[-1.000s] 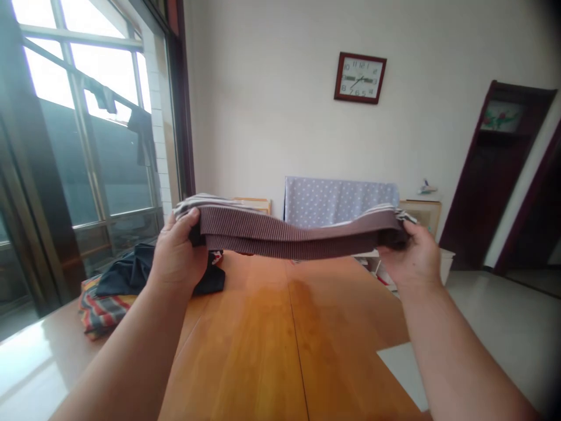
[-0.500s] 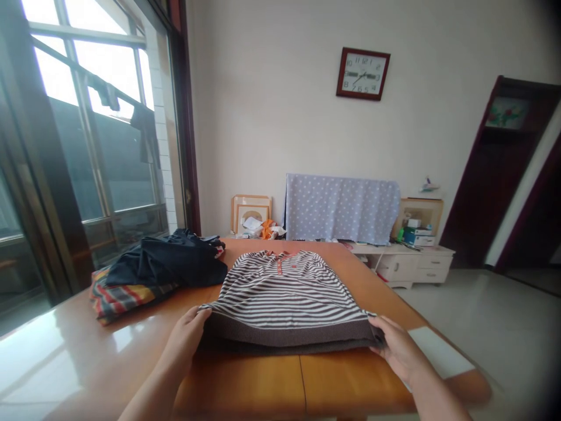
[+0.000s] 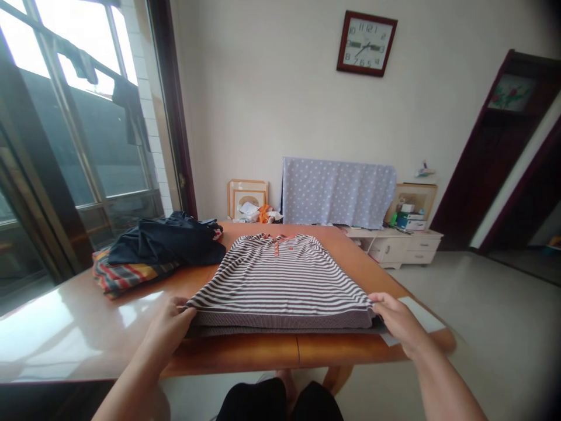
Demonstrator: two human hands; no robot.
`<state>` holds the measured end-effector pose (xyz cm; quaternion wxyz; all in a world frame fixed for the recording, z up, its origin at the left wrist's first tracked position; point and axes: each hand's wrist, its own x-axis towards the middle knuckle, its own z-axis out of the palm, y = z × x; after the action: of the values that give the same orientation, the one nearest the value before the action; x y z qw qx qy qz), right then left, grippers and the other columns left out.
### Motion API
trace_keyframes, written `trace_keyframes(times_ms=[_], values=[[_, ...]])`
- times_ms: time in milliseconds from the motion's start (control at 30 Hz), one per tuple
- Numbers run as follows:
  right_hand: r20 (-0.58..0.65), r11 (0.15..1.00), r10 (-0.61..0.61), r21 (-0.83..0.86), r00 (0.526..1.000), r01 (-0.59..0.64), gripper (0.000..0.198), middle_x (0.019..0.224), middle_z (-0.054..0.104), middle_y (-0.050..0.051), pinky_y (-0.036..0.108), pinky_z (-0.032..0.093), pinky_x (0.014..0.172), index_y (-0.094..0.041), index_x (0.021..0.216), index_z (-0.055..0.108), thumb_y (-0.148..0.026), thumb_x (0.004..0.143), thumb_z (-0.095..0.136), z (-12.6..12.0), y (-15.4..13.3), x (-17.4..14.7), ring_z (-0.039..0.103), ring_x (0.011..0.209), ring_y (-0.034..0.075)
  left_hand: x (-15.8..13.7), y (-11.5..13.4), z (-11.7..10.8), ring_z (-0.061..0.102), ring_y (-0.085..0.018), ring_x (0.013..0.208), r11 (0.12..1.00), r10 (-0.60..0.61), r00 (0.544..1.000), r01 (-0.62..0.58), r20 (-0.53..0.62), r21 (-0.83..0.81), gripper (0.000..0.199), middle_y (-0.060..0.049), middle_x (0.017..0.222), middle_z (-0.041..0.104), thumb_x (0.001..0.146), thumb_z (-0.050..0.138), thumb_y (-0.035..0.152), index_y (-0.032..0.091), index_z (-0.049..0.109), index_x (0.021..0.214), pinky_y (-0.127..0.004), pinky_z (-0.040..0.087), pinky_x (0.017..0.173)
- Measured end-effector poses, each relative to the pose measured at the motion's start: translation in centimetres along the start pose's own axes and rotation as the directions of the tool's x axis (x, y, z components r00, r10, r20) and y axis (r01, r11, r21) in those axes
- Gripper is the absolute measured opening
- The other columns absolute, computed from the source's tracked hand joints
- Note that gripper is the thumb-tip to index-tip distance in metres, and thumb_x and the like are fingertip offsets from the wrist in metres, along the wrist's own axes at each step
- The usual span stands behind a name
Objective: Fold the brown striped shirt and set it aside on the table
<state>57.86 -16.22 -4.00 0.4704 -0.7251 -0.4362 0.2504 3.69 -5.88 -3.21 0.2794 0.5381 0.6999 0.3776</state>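
A brown-and-white striped shirt (image 3: 284, 280) lies spread on the wooden table (image 3: 245, 354), its collar and orange-trimmed button placket at the far end. Its dark ribbed hem runs along the near table edge. My left hand (image 3: 174, 318) pinches the hem's left corner between thumb and fingers. At the opposite corner, my right hand (image 3: 392, 313) grips the hem the same way. The hem is stretched nearly straight between both hands. The shirt's sleeves cannot be made out.
Left of the shirt lies a pile of dark blue clothing (image 3: 169, 240) on top of a plaid cloth (image 3: 127, 275). A pale sheet (image 3: 423, 316) lies by the right table edge. Beyond the table stand a white cabinet (image 3: 398, 251) and something under a dotted cloth (image 3: 337, 193).
The hem is pulled wider and flatter, with my left hand moved further left. The shirt's body looks smoother. My view has tilted down, showing my legs below the table.
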Motion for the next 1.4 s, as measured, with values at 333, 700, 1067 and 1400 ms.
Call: trace_keyframes(times_ms=[333,700,1067,1400], values=[[-0.143,0.943,-0.216,-0.288,0.966,0.168,0.029,0.099,0.075,0.005,0.031,0.049,0.082,-0.027,0.100,0.071,-0.036,0.077,0.056,-1.1,0.8,-0.8,0.068,0.091,0.024,-3.1,1.8,-0.1,0.061,-0.031,0.107,0.732,0.459,0.888,-0.399,0.033,0.553,0.029,-0.011,0.116,0.063,0.084,0.052,0.036,0.024,0.060,0.109,-0.041,0.045,0.089],[0.282,0.841,-0.280,-0.388,0.917,0.376,0.025,0.099,0.067,0.002,0.030,0.046,0.082,-0.025,0.090,0.066,-0.021,0.068,0.055,-0.5,0.4,-4.1,0.061,0.092,0.021,-6.9,3.8,5.3,0.060,-0.023,0.096,0.654,0.643,0.666,-0.735,0.379,0.181,0.022,-0.003,0.100,0.067,0.078,0.054,0.018,0.025,0.063,0.097,-0.035,0.043,0.087],[0.257,0.831,-0.300,-0.402,0.919,0.384,0.026,0.098,0.066,0.002,0.032,0.044,0.086,-0.027,0.089,0.070,-0.019,0.068,0.056,-0.5,1.1,-3.7,0.060,0.094,0.023,-7.3,4.0,5.9,0.057,-0.025,0.101,0.685,0.578,0.731,-0.676,0.363,0.270,0.025,-0.003,0.105,0.065,0.075,0.056,0.019,0.027,0.064,0.097,-0.036,0.038,0.087],[0.189,0.830,-0.317,-0.419,0.929,0.368,0.016,0.092,0.067,0.004,0.032,0.046,0.086,-0.024,0.077,0.068,-0.027,0.078,0.053,-0.5,1.8,-3.7,0.062,0.091,0.023,-7.8,4.1,5.9,0.056,-0.024,0.096,0.641,0.621,0.703,-0.710,0.346,0.292,0.015,-0.002,0.101,0.064,0.082,0.055,0.024,0.027,0.064,0.093,-0.035,0.037,0.086]])
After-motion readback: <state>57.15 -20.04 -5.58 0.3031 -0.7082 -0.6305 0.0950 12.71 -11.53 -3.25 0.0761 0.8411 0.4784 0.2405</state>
